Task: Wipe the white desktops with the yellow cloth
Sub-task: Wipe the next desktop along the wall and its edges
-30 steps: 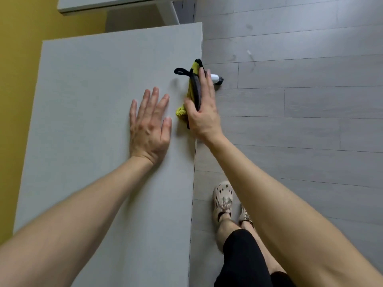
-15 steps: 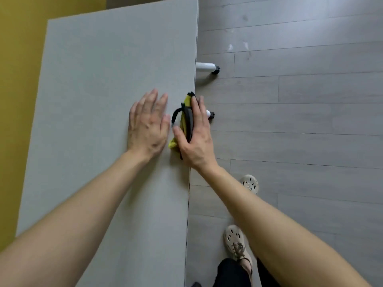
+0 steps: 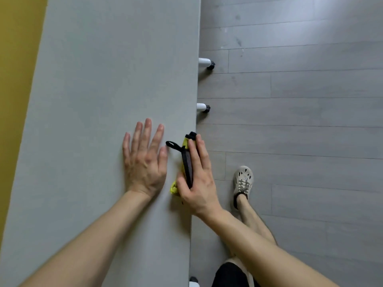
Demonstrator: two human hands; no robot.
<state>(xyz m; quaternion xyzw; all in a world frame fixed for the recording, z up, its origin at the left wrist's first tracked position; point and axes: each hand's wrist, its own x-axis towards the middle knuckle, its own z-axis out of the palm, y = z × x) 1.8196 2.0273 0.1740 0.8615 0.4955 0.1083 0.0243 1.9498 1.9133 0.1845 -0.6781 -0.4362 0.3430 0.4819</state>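
A long white desktop point(image 3: 99, 83) runs up the left half of the view. Near its right edge lies the yellow cloth point(image 3: 183, 145), which has a grey top side and a black strap loop. My right hand point(image 3: 200, 183) lies over the cloth with straight fingers along its right side and the thumb at its near end, pressing it onto the desktop edge. My left hand point(image 3: 145, 160) rests flat on the desktop just left of the cloth, fingers spread, holding nothing.
A yellow wall point(image 3: 14, 69) borders the desk on the left. Grey plank floor point(image 3: 300, 121) lies to the right. Two white desk feet with black caps point(image 3: 205, 64) point(image 3: 203, 107) stick out past the edge. My foot in a beige shoe point(image 3: 242, 181) stands beside the desk.
Both hands and the cloth have slid back along the desk's right edge toward me. The far end of the desk and the desk beyond it have left the view, and my feet have stepped back.
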